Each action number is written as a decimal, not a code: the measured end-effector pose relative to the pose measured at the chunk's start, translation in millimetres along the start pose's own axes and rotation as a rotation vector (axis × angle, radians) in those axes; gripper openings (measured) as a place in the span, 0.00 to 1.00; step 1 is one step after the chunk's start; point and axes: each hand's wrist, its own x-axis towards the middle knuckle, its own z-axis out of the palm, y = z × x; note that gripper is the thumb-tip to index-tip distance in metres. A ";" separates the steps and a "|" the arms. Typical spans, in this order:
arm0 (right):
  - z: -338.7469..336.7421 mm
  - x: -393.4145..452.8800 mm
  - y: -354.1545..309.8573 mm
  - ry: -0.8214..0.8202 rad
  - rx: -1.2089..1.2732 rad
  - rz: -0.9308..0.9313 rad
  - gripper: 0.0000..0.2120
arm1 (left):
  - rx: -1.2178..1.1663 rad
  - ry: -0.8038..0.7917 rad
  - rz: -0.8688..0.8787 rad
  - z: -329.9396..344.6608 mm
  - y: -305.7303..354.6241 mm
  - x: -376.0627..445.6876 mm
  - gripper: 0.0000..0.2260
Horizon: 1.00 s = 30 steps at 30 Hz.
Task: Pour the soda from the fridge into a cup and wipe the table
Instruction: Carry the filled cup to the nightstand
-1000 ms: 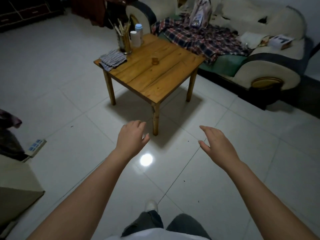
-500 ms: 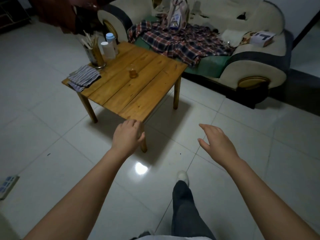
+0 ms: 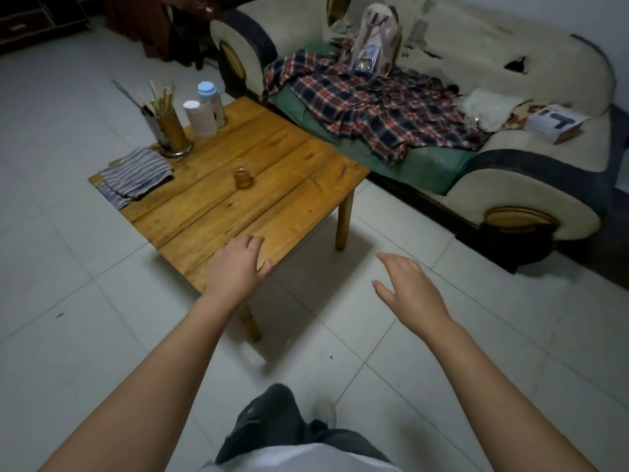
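A small wooden table (image 3: 279, 212) stands on the tiled floor ahead of me. Near its middle sits a small clear glass cup (image 3: 243, 178). A folded striped cloth (image 3: 136, 175) lies on the table's left corner. My left hand (image 3: 235, 267) hovers over the table's near corner, fingers relaxed, holding nothing. My right hand (image 3: 410, 289) is held out over the floor to the right of the table, fingers straight and empty. No soda or fridge is in view.
A holder of wooden utensils (image 3: 166, 124) and two white bottles (image 3: 204, 110) stand at the table's far corner. A cream sofa (image 3: 510, 185) with a plaid shirt (image 3: 374, 103) runs behind and right of the table. Dark furniture sits at the back left.
I have walked closer to the table; it now fills more of the view. My left hand has come over its near corner. Both hands stay empty.
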 end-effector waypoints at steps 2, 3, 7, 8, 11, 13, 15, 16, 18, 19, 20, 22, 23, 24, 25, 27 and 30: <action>-0.8 22.5 9.8 -0.017 0.006 -0.023 0.24 | -0.003 -0.004 -0.034 4.0 3.1 18.2 0.21; -1.3 34.1 14.4 -0.025 0.012 -0.037 0.24 | -0.006 -0.008 -0.051 5.8 3.8 26.9 0.21; -3.2 84.9 27.9 -0.029 0.014 -0.085 0.24 | -0.007 -0.025 -0.103 11.5 2.5 63.8 0.21; -3.7 99.1 30.1 -0.029 0.010 -0.098 0.24 | -0.010 -0.028 -0.122 12.3 1.2 74.0 0.21; -3.3 148.0 34.1 -0.035 0.006 -0.146 0.24 | -0.018 -0.027 -0.170 15.2 -4.8 107.8 0.21; -3.0 182.5 33.8 -0.044 0.003 -0.180 0.24 | -0.022 -0.028 -0.193 17.1 -9.2 129.7 0.21; -3.9 218.6 30.3 -0.052 -0.001 -0.218 0.24 | -0.030 -0.023 -0.222 18.7 -15.4 153.0 0.21; -4.8 236.1 27.7 -0.061 0.001 -0.233 0.24 | -0.039 -0.025 -0.242 18.6 -19.0 164.4 0.21; -6.3 268.6 22.6 -0.083 0.007 -0.260 0.24 | -0.059 -0.027 -0.280 18.0 -27.0 185.7 0.21; -6.9 283.5 19.8 -0.095 0.006 -0.272 0.25 | -0.067 -0.026 -0.294 17.8 -31.2 195.4 0.21; -7.5 297.4 17.0 -0.108 0.003 -0.285 0.25 | -0.070 -0.024 -0.305 17.6 -35.4 204.7 0.21; -8.7 322.8 11.5 -0.128 0.003 -0.317 0.25 | -0.069 -0.031 -0.329 15.9 -43.5 221.8 0.21; -9.1 334.1 8.8 -0.133 0.005 -0.334 0.25 | -0.074 -0.037 -0.347 14.5 -47.0 228.9 0.21; -9.2 345.0 6.0 -0.137 0.008 -0.349 0.25 | -0.081 -0.038 -0.365 13.1 -50.2 235.4 0.21; -8.9 355.5 3.0 -0.143 0.009 -0.363 0.25 | -0.090 -0.037 -0.380 11.6 -53.1 241.0 0.21; -6.8 376.3 -3.8 -0.168 0.002 -0.395 0.25 | -0.097 -0.035 -0.407 9.5 -59.2 249.8 0.21; 0.5 406.4 -13.7 -0.217 -0.015 -0.439 0.25 | -0.101 -0.037 -0.460 9.2 -70.8 258.5 0.21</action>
